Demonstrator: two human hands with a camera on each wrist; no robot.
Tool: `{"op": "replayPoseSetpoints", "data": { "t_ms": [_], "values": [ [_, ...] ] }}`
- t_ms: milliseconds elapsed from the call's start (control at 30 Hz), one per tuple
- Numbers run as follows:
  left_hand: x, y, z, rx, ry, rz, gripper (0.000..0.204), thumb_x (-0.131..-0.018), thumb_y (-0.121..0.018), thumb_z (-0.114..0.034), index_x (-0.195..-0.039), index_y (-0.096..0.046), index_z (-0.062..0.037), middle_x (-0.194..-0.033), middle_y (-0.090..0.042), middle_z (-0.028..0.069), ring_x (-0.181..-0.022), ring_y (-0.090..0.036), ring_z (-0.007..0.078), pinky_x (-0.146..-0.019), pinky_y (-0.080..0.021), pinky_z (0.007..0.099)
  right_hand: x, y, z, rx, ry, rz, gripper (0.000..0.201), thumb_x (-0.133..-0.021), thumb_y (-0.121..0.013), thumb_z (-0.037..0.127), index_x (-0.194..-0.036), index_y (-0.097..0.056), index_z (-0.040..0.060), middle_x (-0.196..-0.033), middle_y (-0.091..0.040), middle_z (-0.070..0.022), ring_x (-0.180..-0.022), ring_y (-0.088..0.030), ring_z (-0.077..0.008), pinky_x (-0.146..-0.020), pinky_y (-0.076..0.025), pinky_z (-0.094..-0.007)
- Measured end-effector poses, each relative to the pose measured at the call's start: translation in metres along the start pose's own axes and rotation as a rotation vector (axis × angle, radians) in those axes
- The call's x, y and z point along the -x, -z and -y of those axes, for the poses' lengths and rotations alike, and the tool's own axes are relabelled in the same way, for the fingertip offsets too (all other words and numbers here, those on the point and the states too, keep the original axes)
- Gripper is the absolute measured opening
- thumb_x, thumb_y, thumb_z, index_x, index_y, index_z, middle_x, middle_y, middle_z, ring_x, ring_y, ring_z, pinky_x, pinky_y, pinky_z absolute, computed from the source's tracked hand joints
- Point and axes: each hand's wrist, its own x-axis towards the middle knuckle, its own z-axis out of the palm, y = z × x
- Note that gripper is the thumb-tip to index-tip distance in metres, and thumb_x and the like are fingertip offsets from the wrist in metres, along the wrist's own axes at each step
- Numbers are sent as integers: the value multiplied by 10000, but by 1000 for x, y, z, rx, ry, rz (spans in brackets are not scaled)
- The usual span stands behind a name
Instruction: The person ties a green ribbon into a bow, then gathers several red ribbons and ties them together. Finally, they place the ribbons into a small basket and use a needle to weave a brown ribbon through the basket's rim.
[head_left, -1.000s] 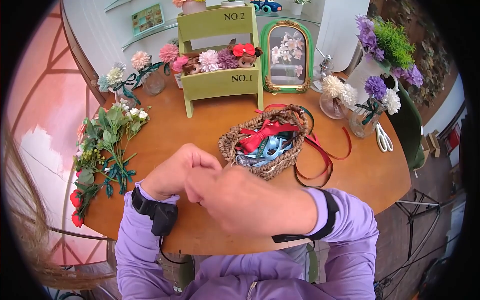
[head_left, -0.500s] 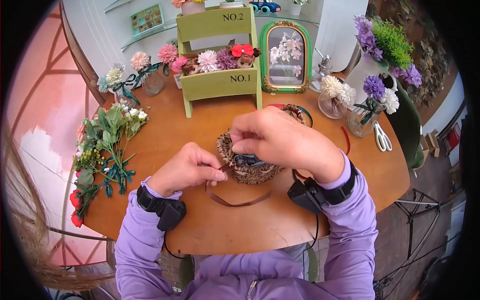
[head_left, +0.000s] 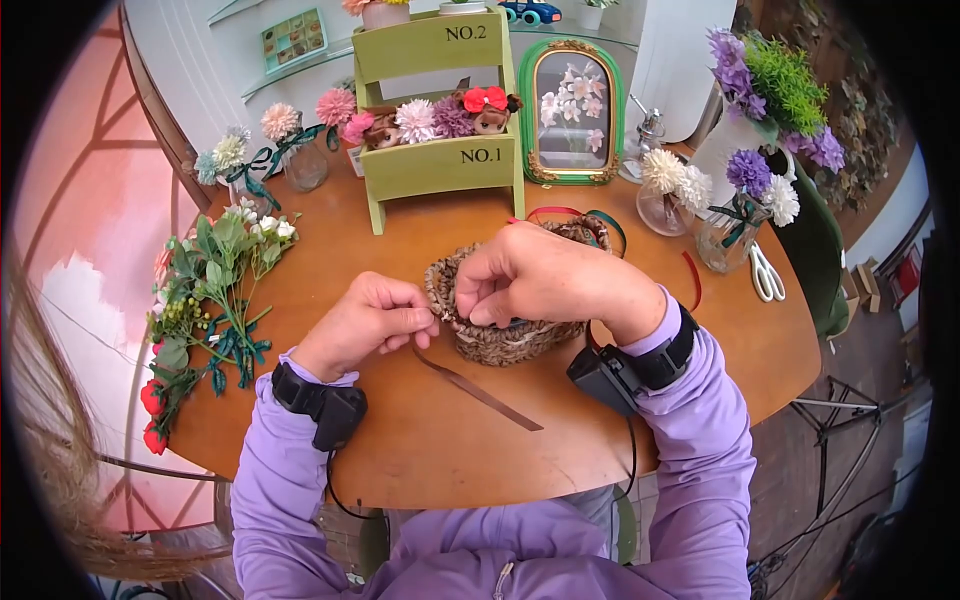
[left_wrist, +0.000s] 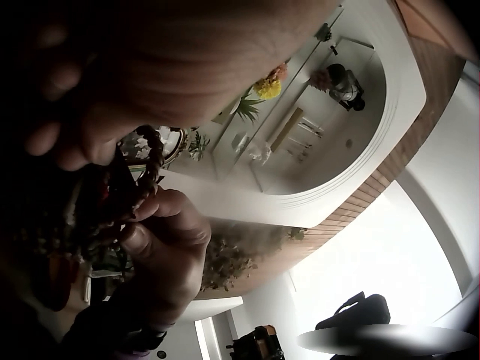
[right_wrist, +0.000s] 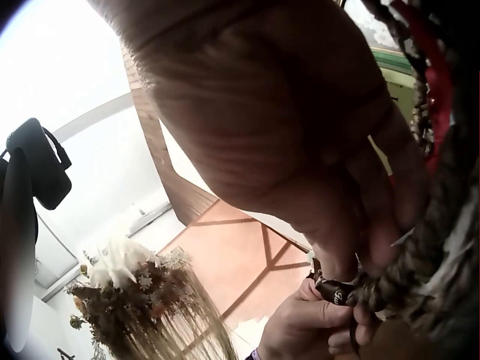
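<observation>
Head view shows the left hand (head_left: 375,318) pinching the ribbon (head_left: 480,393) just beside the basket (head_left: 510,346). The right hand (head_left: 555,275) bends its fingers at the basket; what they grasp, I cannot tell. Better, I think, to keep the ribbon untwisted and pull gently.

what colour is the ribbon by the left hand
The ribbon is brown, seen best in the head view.

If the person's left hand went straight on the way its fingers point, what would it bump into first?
Most likely the left end of the woven basket; in the head view, the left hand points toward it. They look very close, perhaps touching; depth is hard to judge.
</observation>
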Motion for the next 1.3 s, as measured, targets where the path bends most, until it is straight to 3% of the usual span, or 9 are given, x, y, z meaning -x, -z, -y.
{"op": "replayPoseSetpoints", "data": {
  "t_ms": [233,300,600,700,833,1033,1100,1233,1300],
  "values": [
    [-8,-2,7,48,-75,-123,162,-931,-606,-132,-844,-690,-24,-680,-631,-3,-518,-452,18,-452,-327,181,-6,-10,8,-24,-103,-27,161,-801,-664,22,-956,-646,-18,-631,-632,-78,-575,-596,-128,-557,-470,-304],
    [-11,-2,9,59,-117,-234,145,-936,-627,-144,-868,-682,-28,-685,-633,0,-527,-475,23,-462,-344,175,-8,-13,3,-55,-121,-95,182,-861,-631,20,-1043,-644,12,-681,-634,-29,-560,-565,-73,-539,-469,-241],
    [-28,-1,18,-15,-241,-456,66,-897,-643,-65,-861,-688,-32,-685,-607,-42,-519,-434,4,-445,-304,184,-14,-16,-4,-179,-217,-162,320,-881,-617,22,-1191,-683,69,-679,-658,-35,-559,-603,-71,-508,-500,-225],
    [-36,-1,19,33,-278,-425,54,-891,-644,-54,-866,-689,-35,-687,-604,-53,-523,-438,0,-448,-303,180,-17,-19,-16,-11,-52,-192,318,-891,-603,34,-1196,-682,75,-666,-657,-37,-546,-605,-71,-500,-504,-223],
    [-45,6,26,-17,-230,-484,73,-918,-627,-84,-888,-678,-42,-698,-619,-48,-536,-476,-8,-459,-331,151,-15,-19,-15,11,-26,-218,305,-905,-582,50,-1193,-680,70,-634,-641,-38,-527,-601,-71,-480,-501,-228],
    [-46,9,27,-16,-194,-510,95,-902,-662,-107,-826,-677,-53,-676,-617,-52,-531,-482,-3,-452,-333,159,-20,-22,-14,37,-22,-242,206,-923,-563,67,-1066,-704,21,-598,-619,-45,-483,-584,-83,-449,-488,-241],
    [-46,7,26,-26,-187,-530,111,-891,-686,-122,-800,-676,-59,-659,-611,-55,-528,-483,-2,-451,-332,161,-20,-24,-10,12,-40,-345,127,-835,-574,49,-881,-677,-9,-579,-615,-163,-469,-629,-239,-532,-515,-373],
    [-48,6,28,-26,-241,-527,109,-874,-708,-125,-789,-675,-67,-655,-607,-59,-524,-481,-2,-446,-323,163,-23,-23,-23,81,-43,-298,98,-835,-579,69,-818,-615,-20,-615,-623,-178,-496,-637,-250,-532,-512,-391],
    [-49,6,27,-37,-225,-536,117,-859,-724,-117,-765,-672,-71,-650,-604,-60,-524,-479,-2,-444,-317,164,-23,-23,-24,244,80,-346,117,-838,-575,87,-791,-594,-18,-645,-627,-192,-517,-635,-245,-523,-507,-395]
  ]
}}
